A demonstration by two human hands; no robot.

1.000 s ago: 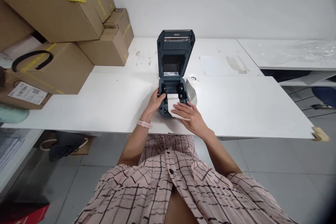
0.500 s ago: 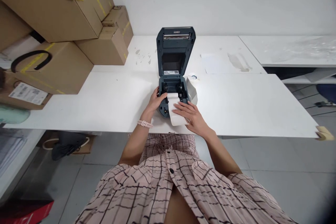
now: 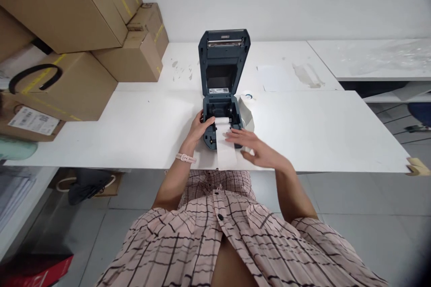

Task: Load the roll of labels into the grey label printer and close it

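A dark label printer (image 3: 223,60) stands on the white table with its lid raised. A white label strip (image 3: 226,154) runs from inside the printer over its front towards the table edge. My left hand (image 3: 198,129) grips the printer's left side, thumb over the rim beside the paper and fingers around the outside. Over the right part of the strip, my right hand (image 3: 261,149) is open with fingers stretched out; whether the fingertips touch the paper I cannot tell.
Cardboard boxes (image 3: 84,9) are stacked on the left of the white table (image 3: 319,134). Crumpled pale paper (image 3: 247,115) lies against the printer's right side. Behind it sits a small blue-edged ring (image 3: 248,96). Clear plastic wrap (image 3: 387,56) lies at the far right.
The paper strip now hangs straighter and reaches nearer the table edge. My right hand has shifted right, its fingers lifting off most of the paper. My left hand stays on the printer.
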